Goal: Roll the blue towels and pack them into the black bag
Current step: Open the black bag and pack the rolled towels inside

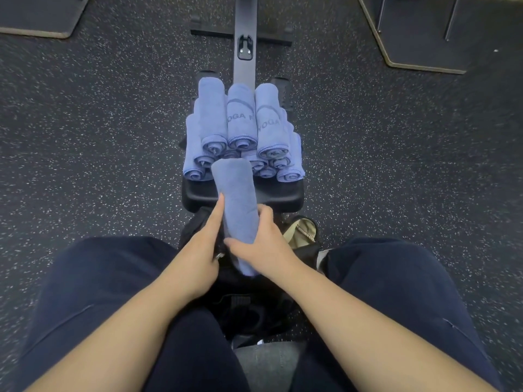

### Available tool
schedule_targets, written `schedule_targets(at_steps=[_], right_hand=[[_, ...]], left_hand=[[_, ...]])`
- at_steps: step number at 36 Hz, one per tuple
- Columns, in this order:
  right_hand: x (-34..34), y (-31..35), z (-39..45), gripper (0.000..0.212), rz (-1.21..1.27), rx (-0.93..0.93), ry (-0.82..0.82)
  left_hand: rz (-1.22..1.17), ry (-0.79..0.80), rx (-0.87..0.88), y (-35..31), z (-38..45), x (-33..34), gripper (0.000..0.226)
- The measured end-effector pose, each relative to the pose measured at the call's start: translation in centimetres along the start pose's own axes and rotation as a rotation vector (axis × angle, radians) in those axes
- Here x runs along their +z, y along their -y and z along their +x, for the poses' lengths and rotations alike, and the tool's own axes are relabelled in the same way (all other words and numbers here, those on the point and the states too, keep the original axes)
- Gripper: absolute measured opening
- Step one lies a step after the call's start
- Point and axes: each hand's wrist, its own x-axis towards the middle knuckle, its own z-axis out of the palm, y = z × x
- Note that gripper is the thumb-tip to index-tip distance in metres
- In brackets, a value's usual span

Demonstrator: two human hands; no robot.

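The right hand (pixel 263 244) has its fingers curled around one rolled towel (pixel 237 205), which points away from the person, its near end going down toward the black bag (pixel 249 301) just below the fingers. The left hand (pixel 203 244) lies beside the roll with straight fingers touching its side, gripping nothing. Beyond the fingertips, a stack of rolled towels (pixel 242 128) waits on the black bench (pixel 243 193). I judge rolling is mostly finished, but packing is only at the beginning; whether towels are inside already I cannot tell.
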Motion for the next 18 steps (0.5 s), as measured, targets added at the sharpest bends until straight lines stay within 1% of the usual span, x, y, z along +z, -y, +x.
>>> schedule_targets(at_steps=[2, 3, 5, 7, 9, 13, 18], right_hand=[[0.21, 0.02, -0.03, 0.096, 0.026, -0.058, 0.029], [0.33, -0.02, 0.01, 0.102, 0.041, -0.085, 0.047], [0.37, -0.07, 0.22, 0.100, 0.103, -0.118, 0.067], [0.31, -0.15, 0.45, 0.093, 0.180, -0.135, 0.059], [0.34, -0.30, 0.60, 0.091, 0.240, -0.167, 0.044], [0.65, -0.10, 0.54, 0.097, 0.265, -0.215, 0.017], [0.92, 0.13, 0.47, 0.091, 0.304, -0.262, -0.072]], left_hand=[[0.006, -0.004, 0.000, 0.00, -0.02, -0.01, 0.102], [0.009, -0.004, 0.004, 0.05, -0.03, -0.02, 0.102], [0.011, -0.006, 0.019, 0.06, -0.02, -0.02, 0.104], [0.002, -0.006, 0.029, -0.05, -0.09, -0.04, 0.105], [-0.022, -0.004, 0.052, -0.33, -0.16, -0.05, 0.105], [-0.064, 0.024, 0.086, -0.75, -0.30, -0.11, 0.104], [-0.062, 0.004, 0.091, -0.43, -0.16, -0.10, 0.104]])
